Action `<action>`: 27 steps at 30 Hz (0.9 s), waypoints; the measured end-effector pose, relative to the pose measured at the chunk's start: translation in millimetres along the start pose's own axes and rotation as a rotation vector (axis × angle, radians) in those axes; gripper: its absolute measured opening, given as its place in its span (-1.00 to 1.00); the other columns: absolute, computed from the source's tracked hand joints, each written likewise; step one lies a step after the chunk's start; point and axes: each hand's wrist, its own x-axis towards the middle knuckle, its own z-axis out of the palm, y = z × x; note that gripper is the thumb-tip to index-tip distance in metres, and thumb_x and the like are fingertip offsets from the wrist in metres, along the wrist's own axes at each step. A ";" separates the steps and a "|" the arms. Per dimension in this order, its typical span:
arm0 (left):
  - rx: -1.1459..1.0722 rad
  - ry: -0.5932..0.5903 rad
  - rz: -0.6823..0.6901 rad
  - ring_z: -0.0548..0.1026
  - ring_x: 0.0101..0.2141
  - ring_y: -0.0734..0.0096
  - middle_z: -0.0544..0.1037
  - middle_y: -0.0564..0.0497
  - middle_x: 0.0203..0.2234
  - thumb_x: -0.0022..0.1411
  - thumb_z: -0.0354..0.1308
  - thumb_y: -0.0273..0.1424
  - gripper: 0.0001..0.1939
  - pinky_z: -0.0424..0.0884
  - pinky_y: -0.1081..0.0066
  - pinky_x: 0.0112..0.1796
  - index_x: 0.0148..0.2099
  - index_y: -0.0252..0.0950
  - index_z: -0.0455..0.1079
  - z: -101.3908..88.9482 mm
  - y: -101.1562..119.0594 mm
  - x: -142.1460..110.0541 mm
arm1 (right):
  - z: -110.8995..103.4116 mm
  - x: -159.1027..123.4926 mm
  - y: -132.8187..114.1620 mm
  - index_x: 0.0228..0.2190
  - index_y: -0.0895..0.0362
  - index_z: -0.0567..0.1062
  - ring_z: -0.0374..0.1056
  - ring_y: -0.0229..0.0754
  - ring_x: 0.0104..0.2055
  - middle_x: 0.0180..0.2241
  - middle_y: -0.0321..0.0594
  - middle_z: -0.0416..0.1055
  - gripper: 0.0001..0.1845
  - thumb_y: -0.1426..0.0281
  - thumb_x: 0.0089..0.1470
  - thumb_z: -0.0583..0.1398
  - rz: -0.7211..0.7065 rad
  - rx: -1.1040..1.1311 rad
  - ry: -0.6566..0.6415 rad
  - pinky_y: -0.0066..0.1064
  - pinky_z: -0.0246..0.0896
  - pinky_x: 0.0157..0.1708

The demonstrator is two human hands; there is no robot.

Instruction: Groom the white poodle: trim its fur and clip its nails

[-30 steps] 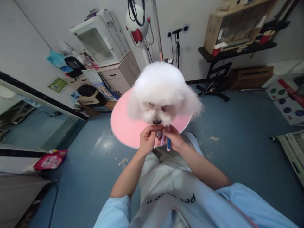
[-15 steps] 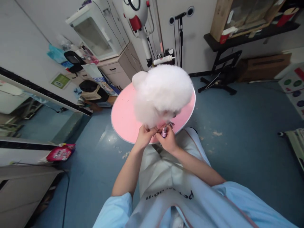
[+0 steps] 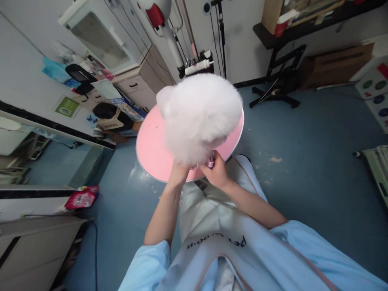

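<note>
My right hand [image 3: 216,174] grips a pink tool [image 3: 210,163] that stands nearly upright, its tip up into the white dog [image 3: 198,115]. My left hand [image 3: 178,174] is pushed into the fur; its grip I cannot tell. The dog stands on a round pink table [image 3: 151,149] over a blue floor [image 3: 303,169], with a cabinet [image 3: 133,85] behind.

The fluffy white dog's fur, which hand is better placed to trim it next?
Probably the right hand: it already grips the small pink tool beside the fluffy white dog. The left hand is tucked under the fur, holding the dog.
</note>
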 end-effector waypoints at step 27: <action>-0.418 -0.150 -0.270 0.28 -0.66 0.59 0.35 0.09 -0.70 -0.15 0.30 -0.31 -0.74 0.14 0.55 -0.61 -0.52 -0.39 0.33 -2.6 37.2 -47.7 | -9.4 -36.1 -0.7 -0.44 0.12 0.40 0.25 -0.11 -0.38 -0.50 -0.17 0.35 -0.92 0.36 0.00 0.16 -0.698 -1.000 0.218 -0.31 0.13 -0.34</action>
